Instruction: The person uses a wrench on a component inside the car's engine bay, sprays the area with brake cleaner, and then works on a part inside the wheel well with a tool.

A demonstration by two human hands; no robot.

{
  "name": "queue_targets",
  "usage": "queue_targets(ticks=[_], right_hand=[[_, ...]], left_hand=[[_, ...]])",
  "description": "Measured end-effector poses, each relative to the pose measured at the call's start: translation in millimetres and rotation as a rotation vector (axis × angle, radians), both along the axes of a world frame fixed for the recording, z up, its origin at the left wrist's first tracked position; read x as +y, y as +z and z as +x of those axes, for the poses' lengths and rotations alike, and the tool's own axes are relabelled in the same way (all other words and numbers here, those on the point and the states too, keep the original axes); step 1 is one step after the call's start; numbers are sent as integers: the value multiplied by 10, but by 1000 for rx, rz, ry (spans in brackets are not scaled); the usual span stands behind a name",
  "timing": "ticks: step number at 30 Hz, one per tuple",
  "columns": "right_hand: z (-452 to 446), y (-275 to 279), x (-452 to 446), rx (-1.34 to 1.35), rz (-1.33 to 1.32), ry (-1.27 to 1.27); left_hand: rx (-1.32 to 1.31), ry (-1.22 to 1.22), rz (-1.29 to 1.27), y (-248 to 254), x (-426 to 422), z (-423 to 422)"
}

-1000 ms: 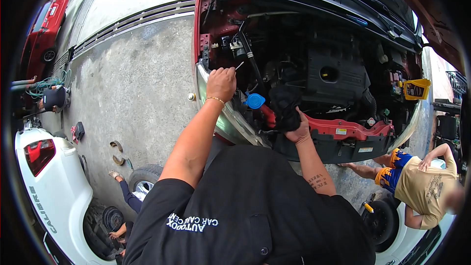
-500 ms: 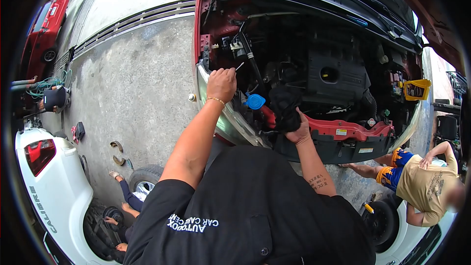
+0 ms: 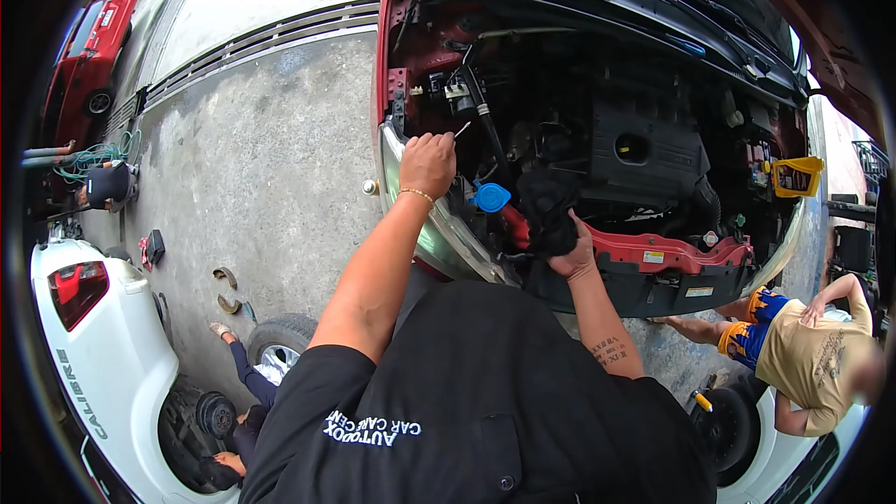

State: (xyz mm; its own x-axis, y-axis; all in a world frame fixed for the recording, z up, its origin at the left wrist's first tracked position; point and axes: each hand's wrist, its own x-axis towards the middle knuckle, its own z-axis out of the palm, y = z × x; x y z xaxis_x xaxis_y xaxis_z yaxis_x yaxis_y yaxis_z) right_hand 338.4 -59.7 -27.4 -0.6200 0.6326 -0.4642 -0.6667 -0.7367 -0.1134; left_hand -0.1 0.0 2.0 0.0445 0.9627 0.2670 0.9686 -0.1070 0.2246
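My left hand (image 3: 428, 166) is closed above the headlight (image 3: 437, 231) on the left side of the engine bay. It grips a slim metal tool (image 3: 463, 130); only a short bright length sticks out past the fingers, so its kind is unclear. Lower and to the right, my right hand (image 3: 573, 252) is wrapped around a soft black cloth-like bundle (image 3: 546, 212) over the red front crossmember (image 3: 616, 245). Between the hands sits a blue filler cap (image 3: 490, 197). A black engine cover (image 3: 644, 145) lies beyond the bundle.
A yellow container (image 3: 796, 176) stands at the bay's right edge, under the raised hood (image 3: 845, 84). A person in a tan shirt (image 3: 807, 341) is at the right. Another person crouches by a white vehicle (image 3: 103, 355) at lower left. Two curved brake shoes (image 3: 227, 289) lie on the concrete.
The whole view has shifted slightly to the right. Both hands keep nearly the same places over the engine bay. The person by the white vehicle has leaned so the head now shows.
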Motion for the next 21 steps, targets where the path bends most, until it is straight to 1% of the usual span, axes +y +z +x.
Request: queue_targets(ticks=[5,8,10,13,21], right_hand=[[16,-12,1,11,4,13],[22,-23,14,19,18,16],[15,-5,9,-20,9,6],[37,-55,9,34,20,25],[11,27,21,30,23,8]], left_hand=[[8,2,-9,-17,-5,4],[-2,-1,33,-15,4,10],[-11,-2,35,-21,4,10],[-4,5,17,4,0,16],[-3,1,1,-10,9,7]])
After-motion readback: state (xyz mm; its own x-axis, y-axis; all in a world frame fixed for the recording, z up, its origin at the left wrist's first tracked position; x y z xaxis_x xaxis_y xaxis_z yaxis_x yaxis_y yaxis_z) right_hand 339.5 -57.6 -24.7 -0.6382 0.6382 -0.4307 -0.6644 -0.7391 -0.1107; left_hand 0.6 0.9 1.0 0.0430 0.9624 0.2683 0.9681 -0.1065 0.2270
